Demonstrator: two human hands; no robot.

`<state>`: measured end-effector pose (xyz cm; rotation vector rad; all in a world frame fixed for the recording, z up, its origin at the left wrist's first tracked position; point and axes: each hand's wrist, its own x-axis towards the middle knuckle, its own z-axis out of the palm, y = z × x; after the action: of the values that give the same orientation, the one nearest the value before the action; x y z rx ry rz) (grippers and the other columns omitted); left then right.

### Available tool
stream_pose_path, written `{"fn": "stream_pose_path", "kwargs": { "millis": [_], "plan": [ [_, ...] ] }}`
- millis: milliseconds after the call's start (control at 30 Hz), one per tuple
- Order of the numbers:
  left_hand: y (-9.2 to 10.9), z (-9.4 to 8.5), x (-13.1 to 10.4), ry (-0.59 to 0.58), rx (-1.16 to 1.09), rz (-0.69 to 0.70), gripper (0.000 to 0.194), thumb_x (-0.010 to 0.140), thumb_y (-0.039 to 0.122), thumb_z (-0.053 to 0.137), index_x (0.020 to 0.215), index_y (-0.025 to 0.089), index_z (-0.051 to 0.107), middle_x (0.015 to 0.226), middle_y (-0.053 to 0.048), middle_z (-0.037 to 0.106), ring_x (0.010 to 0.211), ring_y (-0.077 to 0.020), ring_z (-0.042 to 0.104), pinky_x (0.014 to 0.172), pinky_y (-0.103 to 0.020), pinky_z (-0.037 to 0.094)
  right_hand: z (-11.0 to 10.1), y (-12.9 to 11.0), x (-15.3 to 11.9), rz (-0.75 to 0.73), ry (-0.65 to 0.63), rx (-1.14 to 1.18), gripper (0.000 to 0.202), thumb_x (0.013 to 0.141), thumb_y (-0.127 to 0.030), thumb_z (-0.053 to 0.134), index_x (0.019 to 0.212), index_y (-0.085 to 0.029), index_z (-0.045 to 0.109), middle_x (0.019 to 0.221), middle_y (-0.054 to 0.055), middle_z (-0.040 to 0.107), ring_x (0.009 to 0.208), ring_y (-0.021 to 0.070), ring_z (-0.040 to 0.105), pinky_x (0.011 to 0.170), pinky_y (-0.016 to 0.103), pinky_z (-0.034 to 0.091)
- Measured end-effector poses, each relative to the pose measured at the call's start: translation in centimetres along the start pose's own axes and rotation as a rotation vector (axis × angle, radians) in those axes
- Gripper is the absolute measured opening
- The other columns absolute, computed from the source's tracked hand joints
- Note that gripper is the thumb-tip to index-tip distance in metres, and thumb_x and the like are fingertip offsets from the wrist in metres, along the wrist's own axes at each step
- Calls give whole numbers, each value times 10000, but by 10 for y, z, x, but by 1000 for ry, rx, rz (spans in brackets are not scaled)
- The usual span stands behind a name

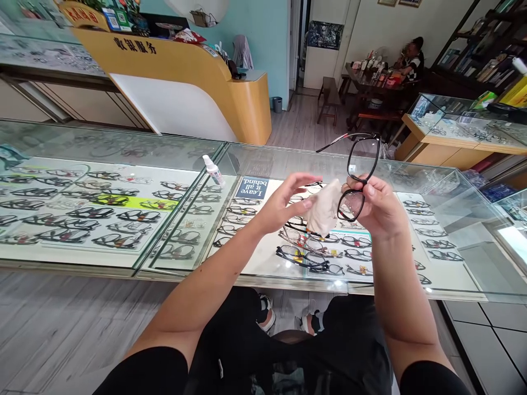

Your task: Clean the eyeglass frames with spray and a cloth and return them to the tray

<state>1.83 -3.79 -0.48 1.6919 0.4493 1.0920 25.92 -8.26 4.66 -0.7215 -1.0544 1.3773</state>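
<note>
My right hand (381, 206) grips a pair of black-framed glasses (364, 159) at the lower rim and bridge, the frame turned on end above the glass counter. A whitish cloth (325, 208) hangs bunched just left of the lower lens. Beside the cloth, my left hand (286, 203) has its thumb and fingers apart, with the thumb tip at the cloth's edge; whether it grips the cloth is unclear. Under the hands, several glasses (302, 257) lie on the counter. A small white spray bottle (213, 170) stands on the glass farther left.
The glass display counter (177, 263) runs across in front of me, with rows of eyeglasses inside. Beyond it are a yellow cashier desk (247, 104), a wooden bench (329, 93) and a person (411, 60) seated at a table. Another display case (465, 137) stands right.
</note>
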Motion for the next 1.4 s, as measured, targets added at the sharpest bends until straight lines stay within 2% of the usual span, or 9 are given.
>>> {"fn": "stream_pose_path", "kwargs": {
  "millis": [67,200,367,433,633,800,1033,1200,1400],
  "plan": [
    [0,1,0,-56,-17,-18,449,968,519,755,1340,275,701,1477,-135,689,1396,-314,621,1168,-468,450,-1,0,0,16,-25,14,422,575,-479,1078,746,-259,761,827,6,739,700,162,641,638,328,577],
    [7,5,0,-21,-55,-92,437,960,555,767,1292,270,775,1305,-103,743,1158,-256,686,1034,-394,511,0,1,-1,78,-89,-13,399,568,-460,1086,745,-262,788,784,10,711,724,175,647,658,343,588],
    [17,6,-2,-96,-104,-333,638,887,793,719,986,169,809,957,-83,753,827,-201,654,747,-318,496,3,0,-2,124,-102,-5,383,549,-418,1093,736,-255,801,818,11,698,720,155,631,618,304,573],
    [18,6,-3,-121,-151,-410,685,871,829,706,960,156,796,867,-72,731,754,-186,631,667,-297,462,4,-1,-3,139,-128,-10,379,547,-407,1094,740,-252,807,802,8,687,703,151,623,609,303,569],
    [17,6,-2,-170,-376,-507,576,800,685,877,1054,172,805,942,-86,766,810,-189,688,728,-289,512,5,-2,-2,177,-237,-60,325,634,-408,1064,740,-229,815,785,14,704,664,140,637,639,320,595],
    [15,4,-2,-171,-392,-563,518,723,567,967,992,171,768,827,-30,695,702,-150,630,651,-275,480,5,-2,-2,205,-243,-49,325,627,-393,1069,739,-217,820,803,13,709,666,128,658,617,286,600],
    [23,1,-3,-12,-461,-493,485,657,430,971,793,188,573,728,27,572,605,-91,518,556,-216,389,-4,-4,-1,141,-102,-75,368,622,-458,1069,757,-240,805,792,9,730,734,180,711,734,365,647],
    [28,-2,-4,106,-487,-429,535,581,435,979,862,211,582,763,22,602,638,-120,565,595,-241,464,-8,-3,4,128,30,-93,401,633,-492,1056,761,-245,768,864,20,762,764,197,727,677,336,580],
    [31,-1,-5,181,-534,-381,645,531,470,1037,937,216,605,862,-8,674,724,-153,636,655,-264,519,-5,4,8,90,93,-115,370,671,-464,1042,721,-243,750,833,-3,730,696,132,611,659,291,496]
  ]
}}
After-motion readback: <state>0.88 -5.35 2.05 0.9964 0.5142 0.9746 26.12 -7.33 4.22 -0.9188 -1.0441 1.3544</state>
